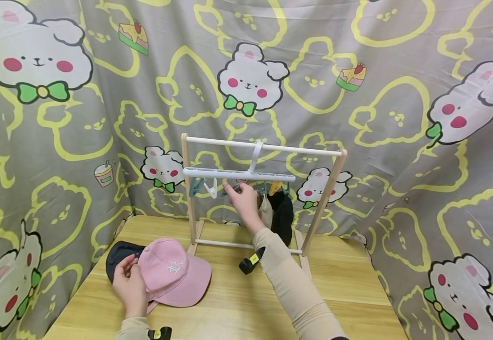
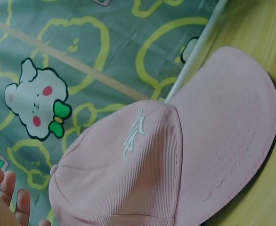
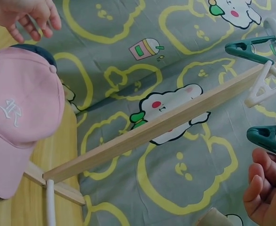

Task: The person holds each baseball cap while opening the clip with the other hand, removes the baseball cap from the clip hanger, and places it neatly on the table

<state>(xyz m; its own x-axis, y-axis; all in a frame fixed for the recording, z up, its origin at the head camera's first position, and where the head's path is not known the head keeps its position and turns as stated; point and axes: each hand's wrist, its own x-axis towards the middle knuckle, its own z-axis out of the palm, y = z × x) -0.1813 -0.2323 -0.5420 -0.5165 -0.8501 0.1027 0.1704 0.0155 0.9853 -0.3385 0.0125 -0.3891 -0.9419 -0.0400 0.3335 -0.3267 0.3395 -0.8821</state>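
My right hand (image 1: 245, 203) is up at the hanger, pinching a dark green clip (image 3: 266, 137) between thumb and fingers. The clip hangs from a pale blue hanger (image 1: 238, 175), whose hook goes over the rack's top bar. My left hand (image 1: 131, 285), fingers loosely bent and holding nothing, is beside a pink cap (image 1: 165, 267) with white embroidery. Behind that cap lies a dark navy cap (image 1: 121, 257), partly covered. A black cap (image 1: 283, 219) and a beige item (image 1: 266, 210) hang at the hanger's right side, partly hidden by my right hand and arm.
The wooden rack (image 1: 330, 189) stands on the table (image 1: 348, 278), with a white lower bar (image 1: 225, 243). Also on the hanger are a white clip (image 1: 211, 188), another green clip (image 1: 195, 187) and a yellow clip (image 1: 275, 187). A patterned curtain (image 1: 314, 118) surrounds the table.
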